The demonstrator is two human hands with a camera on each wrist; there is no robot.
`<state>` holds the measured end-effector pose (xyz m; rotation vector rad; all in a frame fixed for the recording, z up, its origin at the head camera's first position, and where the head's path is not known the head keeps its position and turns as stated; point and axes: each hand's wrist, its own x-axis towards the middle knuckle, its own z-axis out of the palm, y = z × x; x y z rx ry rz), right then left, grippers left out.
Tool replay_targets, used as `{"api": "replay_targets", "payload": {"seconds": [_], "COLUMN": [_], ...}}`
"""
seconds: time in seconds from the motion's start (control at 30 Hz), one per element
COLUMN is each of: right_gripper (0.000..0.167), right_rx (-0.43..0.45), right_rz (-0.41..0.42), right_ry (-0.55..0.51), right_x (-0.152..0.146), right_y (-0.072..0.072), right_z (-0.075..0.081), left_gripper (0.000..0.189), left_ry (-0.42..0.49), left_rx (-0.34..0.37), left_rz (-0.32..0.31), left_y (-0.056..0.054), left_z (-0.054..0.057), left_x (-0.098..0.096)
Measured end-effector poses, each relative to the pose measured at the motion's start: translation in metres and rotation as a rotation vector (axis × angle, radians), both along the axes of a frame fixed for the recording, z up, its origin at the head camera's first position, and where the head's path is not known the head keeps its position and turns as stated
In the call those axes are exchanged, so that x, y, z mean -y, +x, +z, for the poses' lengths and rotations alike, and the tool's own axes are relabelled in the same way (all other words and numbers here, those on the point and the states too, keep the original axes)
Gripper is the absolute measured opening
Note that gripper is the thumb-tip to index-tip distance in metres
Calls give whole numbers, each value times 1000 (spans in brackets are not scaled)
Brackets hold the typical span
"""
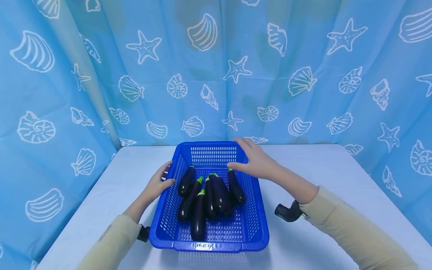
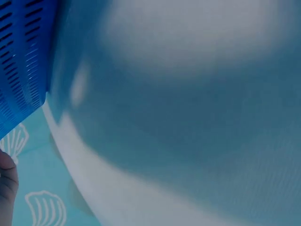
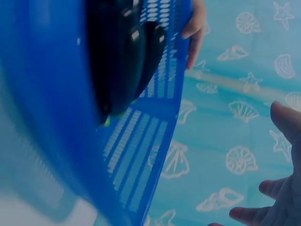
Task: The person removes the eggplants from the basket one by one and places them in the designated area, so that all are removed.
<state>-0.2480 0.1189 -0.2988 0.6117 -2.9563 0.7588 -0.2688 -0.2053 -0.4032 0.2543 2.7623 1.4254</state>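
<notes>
Eggplants [image 1: 198,221] are heaped inside blue perforated plastic basket [image 1: 162,242]; R hand [image 1: 258,161] is held w/ fingers spread, uncurled, by basket's far-right rim; L hand [image 1: 158,183] is set at basket's L rim, grip can't be told. Both side rims are best held evenly, basket kept approx. level, so eggplants aren't rolled. Lettering [image 1: 204,246] on basket's near rim can't be read reliably; no brand seen
</notes>
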Motion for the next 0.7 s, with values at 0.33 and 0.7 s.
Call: {"api": "replay_targets", "payload": {"seconds": [0.33,0.7], "right_gripper": [85,77], "right_rx": [114,212], "right_rz": [34,17], "right_ry": [-56,-144], "right_x": [41,73], "right_y": [-3,-12], "right_z": [-4,-12], "left_gripper": [71,70], "left_ry": [-23,-28], "left_rx": [-7,3], "left_rz": [2,11], "left_y": [2,1], "left_z": [1,1], "left_x": [0,0]}}
